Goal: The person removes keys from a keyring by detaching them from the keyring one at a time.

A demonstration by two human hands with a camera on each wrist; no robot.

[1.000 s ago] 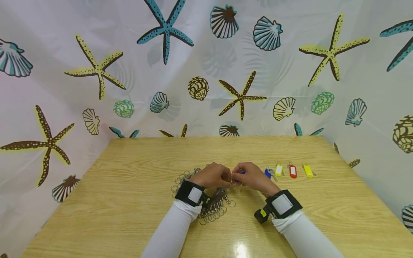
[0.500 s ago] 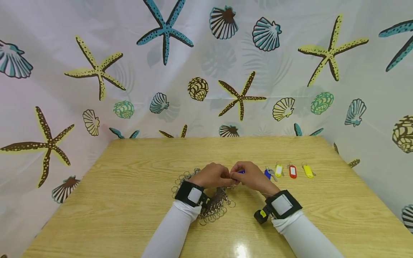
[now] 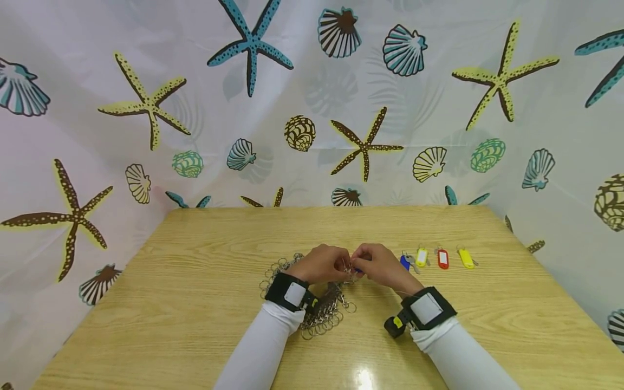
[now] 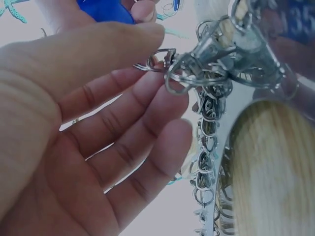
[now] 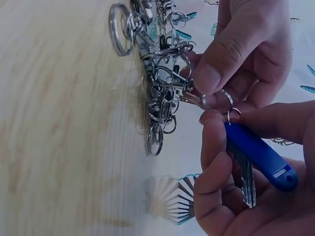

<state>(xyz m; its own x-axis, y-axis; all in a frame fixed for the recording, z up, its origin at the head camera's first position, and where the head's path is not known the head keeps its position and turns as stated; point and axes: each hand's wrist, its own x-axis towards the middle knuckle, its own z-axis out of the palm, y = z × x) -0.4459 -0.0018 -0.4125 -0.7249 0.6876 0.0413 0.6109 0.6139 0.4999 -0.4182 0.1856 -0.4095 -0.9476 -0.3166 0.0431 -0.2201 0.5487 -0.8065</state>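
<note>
Two hands: meet at worktop (image 3: 195,303) centre.
Left hand (image 3: 322,264): pinches clip and ring (image 4: 167,66) off ring pile (image 3: 322,317).
Right hand (image 3: 382,266): grips blue tag (image 5: 261,157) with key (image 5: 247,179).
Change: tag more hidden than before, hands closer; small ring meeting clip.
Spare tags (image 3: 441,258): 3 o'clock of hands.

A light wood-grain counter (image 3: 195,281) carries everything. A heap of metal key rings (image 3: 324,314) lies on it near its middle. To the right of that heap, four key tags lie in a short row on the counter: a blue tag (image 3: 404,262) nearest the heap, then a yellow tag (image 3: 421,256), a red tag (image 3: 442,259) and another yellow tag (image 3: 466,258) farthest from it.
</note>
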